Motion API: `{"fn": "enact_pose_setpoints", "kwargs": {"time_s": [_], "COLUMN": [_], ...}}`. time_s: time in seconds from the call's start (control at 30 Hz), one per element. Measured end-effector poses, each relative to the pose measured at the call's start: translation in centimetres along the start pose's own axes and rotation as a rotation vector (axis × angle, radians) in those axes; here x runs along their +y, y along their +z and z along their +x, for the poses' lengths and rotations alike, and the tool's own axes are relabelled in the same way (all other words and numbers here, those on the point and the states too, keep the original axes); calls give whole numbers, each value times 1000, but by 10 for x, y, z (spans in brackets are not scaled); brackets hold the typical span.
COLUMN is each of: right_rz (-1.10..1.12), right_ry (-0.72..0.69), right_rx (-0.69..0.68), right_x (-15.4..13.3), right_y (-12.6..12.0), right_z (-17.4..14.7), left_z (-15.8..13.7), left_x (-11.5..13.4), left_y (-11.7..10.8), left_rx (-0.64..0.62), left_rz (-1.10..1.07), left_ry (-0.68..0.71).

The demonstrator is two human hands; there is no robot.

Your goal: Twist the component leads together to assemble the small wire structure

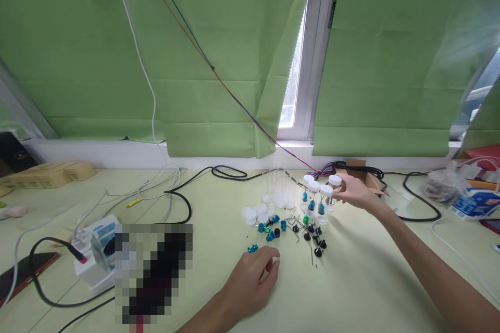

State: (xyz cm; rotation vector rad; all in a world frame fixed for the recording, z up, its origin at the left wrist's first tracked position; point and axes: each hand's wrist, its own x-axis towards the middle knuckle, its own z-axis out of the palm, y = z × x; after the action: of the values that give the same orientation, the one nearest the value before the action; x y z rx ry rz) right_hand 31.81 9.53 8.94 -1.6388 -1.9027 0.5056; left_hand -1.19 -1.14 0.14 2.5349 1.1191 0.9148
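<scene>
Four fingers and thumb of my right hand (353,191) close on a clear vial with a white cap (335,180), at the right of a group of similar vials. Blue parts show inside the capped vials (313,199) beside it. My left hand (253,276) rests on the table, fingers loosely curled with a gap before the thumb, and nothing shows in it. Just past its knuckles lies a blue metal part (252,248). Between the hands are scattered black knob-like pieces (318,252), more blue parts (271,237), green pieces (305,219) and thin L-shaped hex keys (298,239).
Loose white caps (249,216) lie left of the parts, with clear uncapped tubes (279,190) behind. A cardboard box (361,171) and coiled black cable (357,166) sit behind my right hand. At left stands a white power strip (96,270) with cables.
</scene>
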Motion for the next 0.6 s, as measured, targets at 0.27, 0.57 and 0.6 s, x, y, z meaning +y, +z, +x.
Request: {"fn": "enact_pose_setpoints", "kwargs": {"time_s": [0.27, 0.57, 0.6], "right_rz": [27, 110, 92], "right_ry": [-17, -13, -14], "right_rx": [-4, -99, -90], "right_x": [0, 3, 5], "right_y": [1, -15, -17], "right_z": [0, -7, -7], "left_z": [0, 1, 1], "left_x": [1, 3, 3], "left_y": [0, -1, -1], "left_rx": [-20, -46, -46], "left_rz": [1, -3, -7], "left_ry": [-5, -13, -13]}}
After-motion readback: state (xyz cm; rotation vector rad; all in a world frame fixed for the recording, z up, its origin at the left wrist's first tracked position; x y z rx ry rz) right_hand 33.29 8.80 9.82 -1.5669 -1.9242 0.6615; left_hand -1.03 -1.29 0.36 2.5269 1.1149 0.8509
